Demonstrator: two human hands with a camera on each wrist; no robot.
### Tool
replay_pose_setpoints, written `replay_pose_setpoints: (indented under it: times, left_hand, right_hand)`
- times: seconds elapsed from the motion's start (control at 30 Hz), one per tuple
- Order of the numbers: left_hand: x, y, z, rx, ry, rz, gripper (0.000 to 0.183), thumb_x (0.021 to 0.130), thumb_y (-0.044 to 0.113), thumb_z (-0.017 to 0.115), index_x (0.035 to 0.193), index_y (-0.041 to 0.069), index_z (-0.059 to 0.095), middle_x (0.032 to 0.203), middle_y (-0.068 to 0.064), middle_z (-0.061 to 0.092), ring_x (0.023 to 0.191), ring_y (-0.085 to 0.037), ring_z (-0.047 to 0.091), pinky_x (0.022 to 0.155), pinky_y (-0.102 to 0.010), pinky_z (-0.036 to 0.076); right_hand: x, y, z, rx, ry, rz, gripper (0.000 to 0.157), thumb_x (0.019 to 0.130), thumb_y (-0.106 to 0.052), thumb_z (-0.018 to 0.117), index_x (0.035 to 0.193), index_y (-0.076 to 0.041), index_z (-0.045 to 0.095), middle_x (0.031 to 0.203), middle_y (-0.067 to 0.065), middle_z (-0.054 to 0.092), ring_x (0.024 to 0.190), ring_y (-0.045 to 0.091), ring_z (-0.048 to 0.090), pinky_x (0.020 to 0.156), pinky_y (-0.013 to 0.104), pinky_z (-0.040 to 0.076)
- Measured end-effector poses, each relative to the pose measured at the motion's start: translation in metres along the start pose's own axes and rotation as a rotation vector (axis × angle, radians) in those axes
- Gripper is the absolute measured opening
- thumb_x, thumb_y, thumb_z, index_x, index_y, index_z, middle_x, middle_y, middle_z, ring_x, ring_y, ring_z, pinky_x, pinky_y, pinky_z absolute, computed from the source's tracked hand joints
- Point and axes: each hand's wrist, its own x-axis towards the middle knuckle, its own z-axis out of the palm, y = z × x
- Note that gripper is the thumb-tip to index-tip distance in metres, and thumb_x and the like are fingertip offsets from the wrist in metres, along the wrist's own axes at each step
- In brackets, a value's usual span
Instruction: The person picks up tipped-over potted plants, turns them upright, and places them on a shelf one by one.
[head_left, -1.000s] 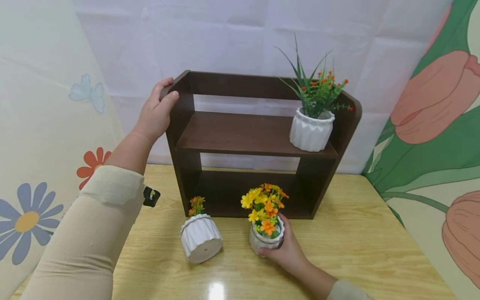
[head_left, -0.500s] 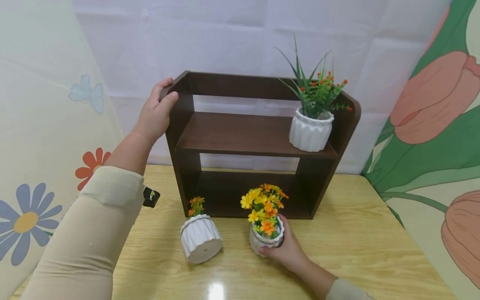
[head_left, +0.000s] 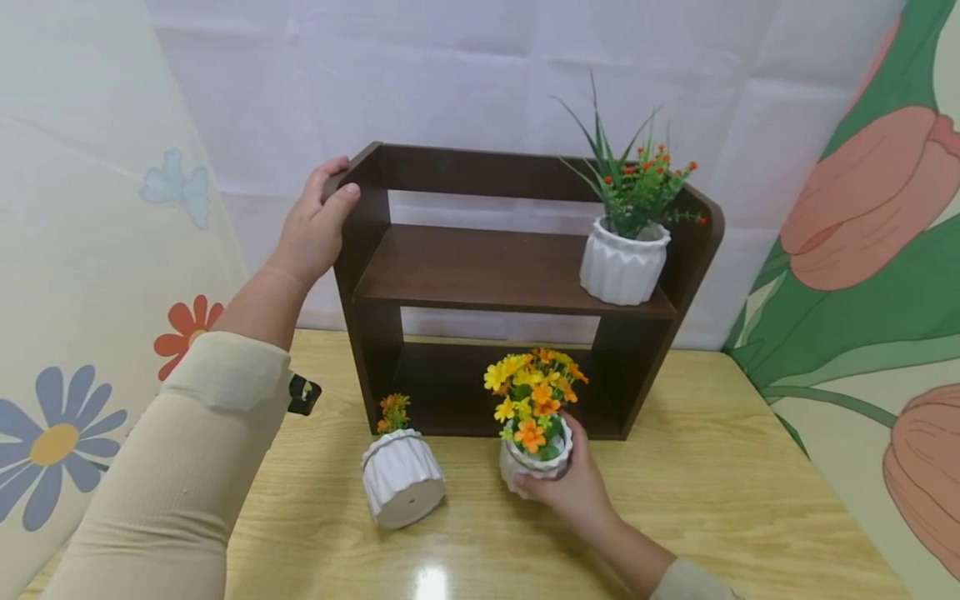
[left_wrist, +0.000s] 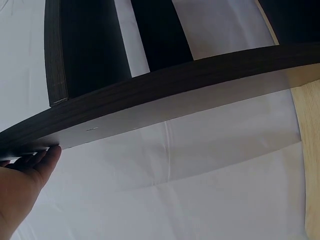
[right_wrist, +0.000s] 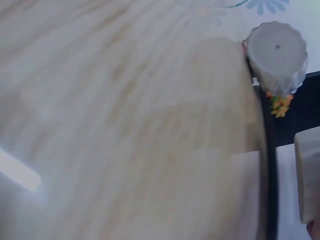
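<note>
My left hand (head_left: 311, 229) grips the upper left side of a dark brown two-tier shelf (head_left: 480, 262); in the left wrist view its fingers reach around the side panel (left_wrist: 165, 95). My right hand (head_left: 573, 487) holds a white ribbed flowerpot (head_left: 517, 467) of yellow and orange flowers (head_left: 536, 396), just before the shelf's lower tier. Only a strip of this pot (right_wrist: 309, 175) shows at the right wrist view's edge. Left of it, a second white pot (head_left: 405, 479) with small orange flowers lies tipped over, base toward me. A third white pot (head_left: 624, 262) stands upright on the upper tier's right end.
Grassy leaves and red-dotted sprigs (head_left: 637, 179) rise from the third pot. Everything stands on a light wood table (head_left: 712, 467). Beside my left sleeve is a small black object (head_left: 303, 393). A white cloth (head_left: 480, 75) hangs behind the shelf.
My right hand and the yellow-flowered pot have moved slightly toward the shelf, up in the head view. My left hand keeps its grip, and the other pots have not moved.
</note>
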Motion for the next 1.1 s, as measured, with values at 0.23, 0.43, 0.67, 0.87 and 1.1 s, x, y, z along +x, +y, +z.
replay_pose_setpoints:
  times: [0.23,0.43,0.67,0.87,1.1]
  left_hand:
    - [0.001,0.000,0.001,0.004,-0.007,-0.003,0.057,0.101,0.046,0.031,0.154,0.028,0.024,0.148,-0.016,0.037,0.116,-0.030,0.046,0.095,-0.039,0.040]
    - [0.001,0.001,0.000,0.007,0.007,-0.003,0.057,0.101,0.044,0.033,0.154,0.026,0.025,0.147,-0.017,0.038,0.115,-0.029,0.046,0.093,-0.035,0.039]
    - [0.001,0.001,0.000,0.007,0.016,-0.002,0.056,0.101,0.044,0.033,0.154,0.027,0.026,0.143,-0.017,0.040,0.105,-0.021,0.049,0.086,-0.028,0.039]
    - [0.002,0.000,0.000,0.007,0.009,-0.003,0.056,0.100,0.044,0.033,0.154,0.028,0.026,0.145,-0.017,0.038,0.110,-0.024,0.047,0.090,-0.031,0.039]
    - [0.001,0.002,0.000,0.010,0.010,-0.014,0.056,0.100,0.045,0.032,0.153,0.029,0.026,0.145,-0.016,0.038,0.113,-0.027,0.045,0.091,-0.033,0.038]
  right_hand:
    - [0.001,-0.022,-0.002,-0.021,0.058,0.014,0.109,0.062,-0.017,0.092,0.150,-0.014,0.027,0.152,0.018,0.038,0.138,0.039,0.039,0.113,0.057,0.029]
    - [0.001,-0.039,-0.006,-0.054,0.111,-0.027,0.107,0.063,-0.019,0.092,0.149,-0.012,0.029,0.150,0.018,0.035,0.138,0.038,0.039,0.113,0.056,0.030]
    - [-0.003,-0.059,-0.009,-0.068,0.142,-0.061,0.108,0.062,-0.020,0.092,0.149,-0.013,0.029,0.151,0.014,0.034,0.138,0.033,0.037,0.114,0.055,0.029]
    - [-0.009,-0.079,-0.010,-0.091,0.170,-0.063,0.109,0.061,-0.025,0.093,0.149,-0.017,0.030,0.152,0.011,0.032,0.139,0.031,0.035,0.114,0.056,0.029]
    - [-0.013,-0.106,-0.013,-0.085,0.190,-0.079,0.108,0.062,-0.030,0.093,0.149,-0.019,0.030,0.151,0.006,0.034,0.138,0.027,0.036,0.114,0.055,0.029]
